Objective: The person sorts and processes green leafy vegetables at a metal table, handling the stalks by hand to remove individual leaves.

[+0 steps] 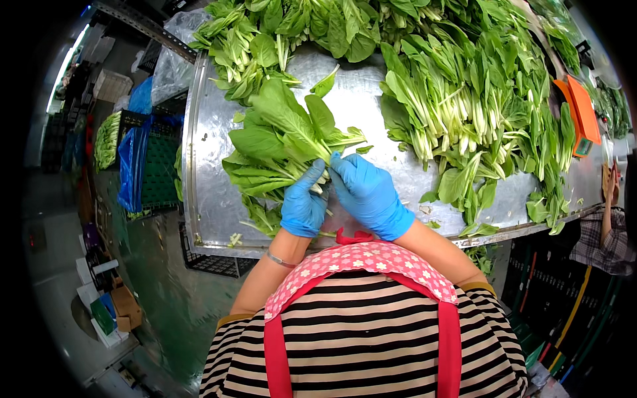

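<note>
My left hand (304, 201), in a blue glove, is wrapped around the stem ends of a bunch of leafy greens (278, 132). The leaves fan out up and to the left over the metal table (348, 102). My right hand (371, 191), gloved alike, meets the left at the stems, with thumb and index finger pinched at a pale stalk of the bunch. The right fingertips partly hide what they pinch. A loose leaf (325, 83) lies just above the bunch, and small leaf scraps (365, 149) lie near my right hand.
A large heap of greens (468, 99) covers the table's right side, and another pile (308, 25) lies along its far side. An orange scale-like device (580, 117) stands at the right. Left of the table are a green crate (161, 166) and blue plastic (133, 169). Another person's arm (608, 214) shows far right.
</note>
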Demonstrator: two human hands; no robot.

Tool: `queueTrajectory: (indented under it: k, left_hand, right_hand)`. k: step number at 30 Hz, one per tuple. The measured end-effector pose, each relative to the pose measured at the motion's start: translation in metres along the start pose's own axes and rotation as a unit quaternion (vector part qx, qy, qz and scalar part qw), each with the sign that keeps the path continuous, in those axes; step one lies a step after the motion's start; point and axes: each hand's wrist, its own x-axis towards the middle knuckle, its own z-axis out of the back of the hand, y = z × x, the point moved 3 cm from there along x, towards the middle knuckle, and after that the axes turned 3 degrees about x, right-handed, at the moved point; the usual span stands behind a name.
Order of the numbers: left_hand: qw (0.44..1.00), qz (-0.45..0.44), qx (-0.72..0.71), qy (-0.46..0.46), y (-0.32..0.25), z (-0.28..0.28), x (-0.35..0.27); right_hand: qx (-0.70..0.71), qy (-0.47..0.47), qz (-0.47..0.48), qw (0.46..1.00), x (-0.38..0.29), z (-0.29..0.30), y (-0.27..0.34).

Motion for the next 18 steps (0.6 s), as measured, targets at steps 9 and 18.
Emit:
queueTrajectory:
  k: [9,18]
  left_hand:
    - [1.0,-0.006,-0.014,-0.015,0.001,-0.012,-0.003]
    - [0.998,-0.027,0.022,-0.054,0.007,0.0,0.0]
  right_hand:
    - [0.051,-0.04,0.0,0.998,0.001,0.0,-0.005]
    - [0.022,-0.047,0.016,0.999,-0.002,-0.001,-0.008]
